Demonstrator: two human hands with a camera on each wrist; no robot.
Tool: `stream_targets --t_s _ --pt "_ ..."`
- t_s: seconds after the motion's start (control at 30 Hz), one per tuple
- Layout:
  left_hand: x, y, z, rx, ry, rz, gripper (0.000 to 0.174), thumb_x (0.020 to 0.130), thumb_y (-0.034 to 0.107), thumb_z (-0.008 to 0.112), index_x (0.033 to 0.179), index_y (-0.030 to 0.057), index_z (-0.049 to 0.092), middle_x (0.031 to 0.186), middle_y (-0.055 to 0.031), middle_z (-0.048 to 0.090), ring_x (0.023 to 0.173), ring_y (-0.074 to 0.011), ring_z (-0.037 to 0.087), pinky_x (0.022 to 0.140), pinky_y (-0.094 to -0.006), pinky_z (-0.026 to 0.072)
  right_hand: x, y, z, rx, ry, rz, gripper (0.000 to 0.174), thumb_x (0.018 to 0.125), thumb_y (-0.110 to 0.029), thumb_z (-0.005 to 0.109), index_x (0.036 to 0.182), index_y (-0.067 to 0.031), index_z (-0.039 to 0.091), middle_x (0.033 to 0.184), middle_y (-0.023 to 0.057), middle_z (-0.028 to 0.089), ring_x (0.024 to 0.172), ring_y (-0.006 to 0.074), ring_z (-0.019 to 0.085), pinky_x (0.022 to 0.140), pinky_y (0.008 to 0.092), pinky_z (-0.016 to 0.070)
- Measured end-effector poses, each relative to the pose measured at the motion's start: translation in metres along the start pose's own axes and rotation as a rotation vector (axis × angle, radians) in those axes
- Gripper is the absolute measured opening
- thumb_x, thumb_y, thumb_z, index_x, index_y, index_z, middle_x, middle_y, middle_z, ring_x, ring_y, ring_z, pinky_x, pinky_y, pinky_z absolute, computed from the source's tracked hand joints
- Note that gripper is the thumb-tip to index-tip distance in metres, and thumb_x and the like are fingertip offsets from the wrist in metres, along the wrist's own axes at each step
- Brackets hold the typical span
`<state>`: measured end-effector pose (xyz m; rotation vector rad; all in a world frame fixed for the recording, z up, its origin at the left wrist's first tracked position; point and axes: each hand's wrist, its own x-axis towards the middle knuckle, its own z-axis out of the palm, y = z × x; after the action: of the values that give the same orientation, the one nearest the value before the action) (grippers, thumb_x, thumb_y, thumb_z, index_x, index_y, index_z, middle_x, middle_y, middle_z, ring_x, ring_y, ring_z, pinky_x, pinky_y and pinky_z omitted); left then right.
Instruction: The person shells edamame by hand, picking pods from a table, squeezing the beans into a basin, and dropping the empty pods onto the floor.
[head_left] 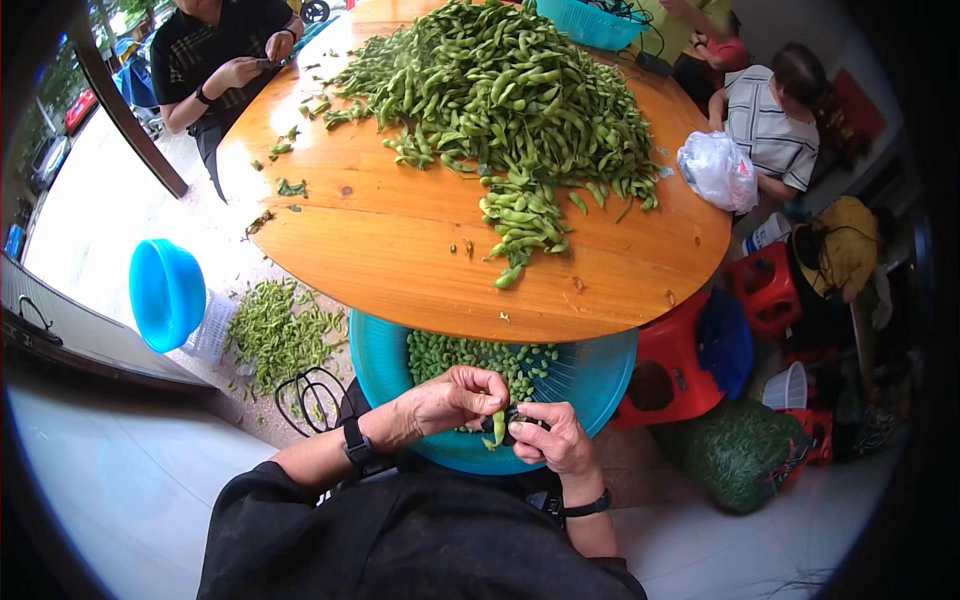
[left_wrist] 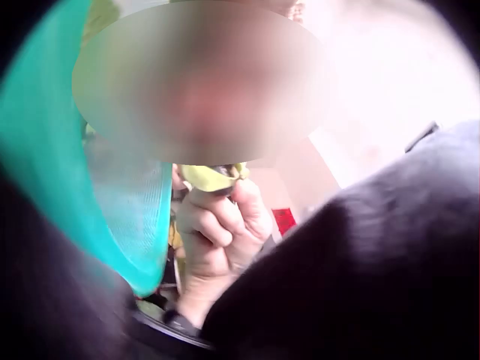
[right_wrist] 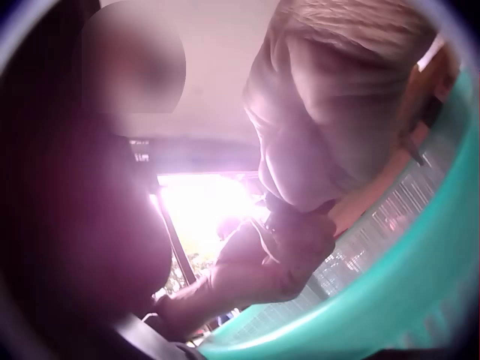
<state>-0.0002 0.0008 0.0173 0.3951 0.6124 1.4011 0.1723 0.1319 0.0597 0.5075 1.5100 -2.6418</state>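
Note:
In the head view both hands meet over a teal basin [head_left: 600, 380] half filled with shelled green beans [head_left: 450, 352]. My left hand [head_left: 488, 398] and my right hand [head_left: 524, 428] pinch one green soybean pod [head_left: 497, 430] between them, fingers curled on it. The left wrist view shows a hand with curled fingers [left_wrist: 225, 225] holding the yellow-green pod [left_wrist: 214, 177] beside the basin's wall [left_wrist: 127, 217]. In the right wrist view the two hands touch above the basin's rim [right_wrist: 390, 300]; the pod is hidden there.
A round wooden table [head_left: 400, 250] carries a big heap of pods [head_left: 510, 100] and a white bag [head_left: 718, 170]. Empty pods [head_left: 280, 330] litter the floor by a blue bowl [head_left: 165, 295]. Red stools [head_left: 680, 360] and a green sack [head_left: 740, 450] stand right. Other people sit around.

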Motion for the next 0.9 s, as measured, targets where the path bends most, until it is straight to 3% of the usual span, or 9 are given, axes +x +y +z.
stream_targets --t_s 0.13,0.2,0.23,0.3,0.33,0.47,0.63,0.73,0.9 --pt "-0.002 0.000 0.009 0.150 0.191 0.010 0.018 0.091 0.022 0.072 0.093 0.0069 0.063 0.078 0.0052 0.058 0.060 -0.0042 0.050 0.052 -0.0216 0.0385 0.003 0.007 -0.005 0.023 0.024 0.001 0.010 0.094 -0.006 0.059 0.090 0.0024 0.061 0.064 -0.0033 0.049 0.052 0.0061 0.047 0.045 0.0232 0.0358" --pt "-0.004 0.001 0.013 0.353 0.247 0.049 0.021 0.090 0.025 0.073 0.092 0.0070 0.063 0.076 0.0057 0.057 0.059 -0.0035 0.048 0.052 -0.0211 0.0373 0.006 0.008 0.005 -0.392 0.260 -0.087 0.009 0.092 -0.005 0.059 0.087 0.0030 0.060 0.062 0.0008 0.051 0.052 0.0101 0.050 0.046 0.0267 0.0382" --pt "-0.004 0.001 0.013 0.558 0.300 0.085 0.023 0.090 0.028 0.073 0.091 0.0071 0.062 0.074 0.0061 0.056 0.059 -0.0027 0.046 0.051 -0.0206 0.0361 0.008 0.009 0.006 -0.390 0.260 -0.086 0.009 0.092 -0.005 0.059 0.087 0.0030 0.060 0.062 0.0008 0.051 0.052 0.0101 0.050 0.046 0.0267 0.0382" --pt "-0.005 0.001 0.012 0.644 0.323 0.062 0.028 0.089 0.031 0.074 0.090 0.0059 0.061 0.069 0.0053 0.056 0.059 -0.0024 0.046 0.051 -0.0207 0.0368 0.013 0.013 0.008 -0.734 0.309 -0.352 0.009 0.088 -0.003 0.060 0.082 0.0036 0.058 0.063 0.0078 0.054 0.053 0.0164 0.055 0.049 0.0309 0.0414" --pt "-0.007 0.006 0.016 0.791 0.349 0.068 0.029 0.090 0.031 0.073 0.091 0.0046 0.061 0.067 0.0037 0.057 0.059 -0.0036 0.048 0.051 -0.0220 0.0389 0.013 0.009 0.014 -0.745 0.348 -0.341 0.009 0.084 -0.002 0.060 0.080 0.0041 0.056 0.066 0.0128 0.055 0.055 0.0205 0.059 0.051 0.0338 0.0431" --pt "-0.011 0.010 0.021 1.051 0.303 0.212 0.031 0.095 0.031 0.066 0.093 0.0003 0.060 0.064 -0.0014 0.060 0.058 -0.0079 0.055 0.053 -0.0263 0.0454 0.012 0.010 0.011 -0.798 0.346 -0.335 0.009 0.084 -0.002 0.060 0.080 0.0041 0.056 0.067 0.0132 0.056 0.058 0.0245 0.060 0.053 0.0344 0.0439" --pt "-0.012 0.011 0.015 0.981 0.251 0.104 0.026 0.100 0.024 0.057 0.096 -0.0011 0.061 0.067 -0.0029 0.061 0.061 -0.0100 0.057 0.057 -0.0277 0.0481 0.015 0.013 0.013 -0.913 0.425 -0.358 0.005 0.083 0.000 0.060 0.082 0.0041 0.058 0.074 0.0173 0.059 0.068 0.0370 0.060 0.059 0.0400 0.0466" --pt "-0.007 0.002 0.006 0.829 0.290 0.055 0.023 0.101 0.019 0.053 0.099 -0.0028 0.061 0.070 -0.0035 0.061 0.064 -0.0104 0.057 0.059 -0.0272 0.0483 0.023 0.025 0.021 -1.099 0.537 -0.588 0.003 0.083 0.001 0.059 0.083 0.0034 0.057 0.074 0.0170 0.057 0.064 0.0353 0.059 0.056 0.0394 0.0460" --pt "0.002 -0.006 0.011 0.587 0.403 0.064 0.026 0.098 0.012 0.048 0.111 -0.0058 0.061 0.073 -0.0040 0.060 0.065 -0.0105 0.056 0.061 -0.0268 0.0477 0.030 0.040 0.031 -1.276 0.592 -0.590 0.006 0.084 0.003 0.058 0.085 0.0017 0.052 0.082 0.0202 0.051 0.066 0.0407 0.055 0.060 0.0446 0.0502"
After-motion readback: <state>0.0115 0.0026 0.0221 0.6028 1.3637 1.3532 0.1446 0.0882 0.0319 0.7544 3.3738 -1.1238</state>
